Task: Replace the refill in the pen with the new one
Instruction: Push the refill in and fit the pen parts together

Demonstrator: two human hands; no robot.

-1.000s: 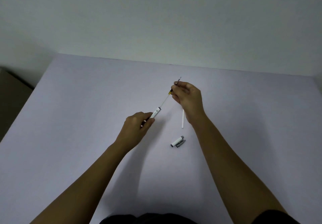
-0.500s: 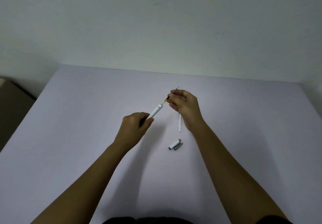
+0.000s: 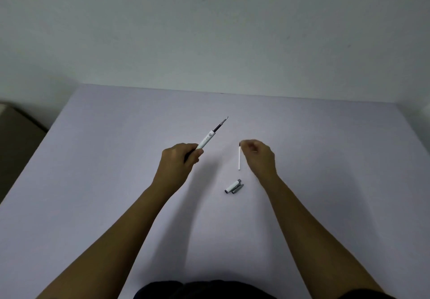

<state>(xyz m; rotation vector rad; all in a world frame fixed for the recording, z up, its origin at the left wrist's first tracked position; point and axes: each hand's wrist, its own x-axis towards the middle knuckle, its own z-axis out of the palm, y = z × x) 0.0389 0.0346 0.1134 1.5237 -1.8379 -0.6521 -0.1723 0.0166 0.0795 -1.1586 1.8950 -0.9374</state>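
Note:
My left hand [image 3: 178,159] grips the lower end of the white pen barrel [image 3: 206,141], which tilts up and to the right. A refill [image 3: 221,125] with a dark section and a metal tip sticks out of the barrel's top. My right hand [image 3: 259,156] hovers low over the table, motion-blurred, with its fingers curled together. Its fingertips are right by the dark far end of a loose white refill [image 3: 239,158], which lies flat on the table. Nothing shows inside the right hand. The pen cap [image 3: 233,186], white with a grey clip, lies nearer to me.
The lilac table [image 3: 116,194] runs back to a pale wall. Its left edge drops to a dark floor with a brownish box [image 3: 14,131]. My dark clothing shows at the bottom edge.
My right hand has let go of the refill in the barrel and dropped down and right to the loose refill. The refill now sits deeper in the barrel. The left hand stays put.

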